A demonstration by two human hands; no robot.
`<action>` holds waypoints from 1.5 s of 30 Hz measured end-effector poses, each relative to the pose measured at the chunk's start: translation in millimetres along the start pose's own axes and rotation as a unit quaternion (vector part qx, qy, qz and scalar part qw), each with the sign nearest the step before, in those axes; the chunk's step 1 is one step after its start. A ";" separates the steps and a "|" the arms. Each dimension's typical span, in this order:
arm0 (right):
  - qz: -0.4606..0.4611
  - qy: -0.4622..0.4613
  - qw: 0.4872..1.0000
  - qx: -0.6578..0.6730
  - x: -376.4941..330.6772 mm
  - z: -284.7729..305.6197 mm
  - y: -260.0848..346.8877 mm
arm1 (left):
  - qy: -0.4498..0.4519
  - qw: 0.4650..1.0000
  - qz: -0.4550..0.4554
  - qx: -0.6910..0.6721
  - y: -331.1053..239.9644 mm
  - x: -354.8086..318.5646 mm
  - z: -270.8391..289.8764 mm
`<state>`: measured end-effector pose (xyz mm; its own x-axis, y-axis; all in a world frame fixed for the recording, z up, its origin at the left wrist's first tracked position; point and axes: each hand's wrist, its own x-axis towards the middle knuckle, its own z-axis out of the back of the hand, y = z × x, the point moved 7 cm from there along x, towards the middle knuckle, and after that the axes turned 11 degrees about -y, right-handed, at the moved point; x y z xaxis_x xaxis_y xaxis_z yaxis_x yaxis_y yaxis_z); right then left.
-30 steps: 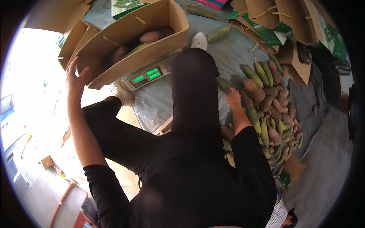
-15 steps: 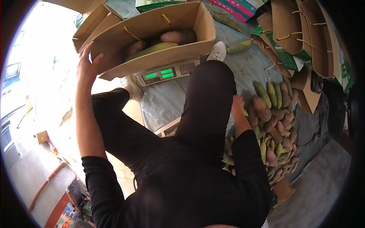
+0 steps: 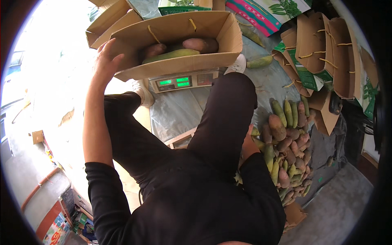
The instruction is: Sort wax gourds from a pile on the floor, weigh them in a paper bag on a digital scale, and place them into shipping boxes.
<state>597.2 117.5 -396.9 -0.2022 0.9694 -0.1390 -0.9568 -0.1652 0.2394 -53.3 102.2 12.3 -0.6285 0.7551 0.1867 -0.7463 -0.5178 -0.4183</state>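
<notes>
A cardboard box with yellow rope handles stands open at the top on a digital scale with a green-lit display. Inside lie reddish-brown, rounded vegetables and a long green one. My left hand is at the box's left end, its fingers spread and the thumb apart, seemingly touching the cardboard. Low beside my right knee, my right hand is at the near-left edge of a pile of reddish and green long vegetables. My leg hides its fingertips, so whether it grips anything is unclear.
Several empty cardboard boxes with rope handles stand at the far right. Loose green vegetables lie on the plastic sheet right of the scale. A pink and white printed carton is at the back. A wooden frame lies between my legs.
My right hand has moved nearer to me and slightly left along the pile. The view has shifted a little; my left hand stays at the box's end.
</notes>
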 end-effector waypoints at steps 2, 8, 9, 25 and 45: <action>0.083 0.135 0.957 -0.243 26.4 55.7 110.5 | -0.012 0.998 0.022 0.052 23.5 -17.5 35.8; -0.061 0.019 0.992 -0.110 44.3 147.6 83.0 | -0.006 1.000 0.028 0.000 26.3 -15.7 22.5; -0.060 0.017 0.992 -0.113 41.4 154.4 81.1 | -0.007 1.000 0.030 -0.003 27.8 -14.4 21.5; -0.161 -0.340 0.780 0.500 87.3 333.5 126.3 | -0.012 1.000 0.008 0.007 38.8 -15.3 18.9; 0.054 -0.043 0.808 0.586 169.4 355.1 341.9 | -0.003 0.999 0.002 0.040 42.9 -10.7 13.0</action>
<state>310.1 289.6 2.5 -0.2084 0.9780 -0.0008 -0.0703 -0.0142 0.9974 -81.5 66.6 3.9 -0.6325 0.7507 0.1907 -0.7587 -0.5510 -0.3474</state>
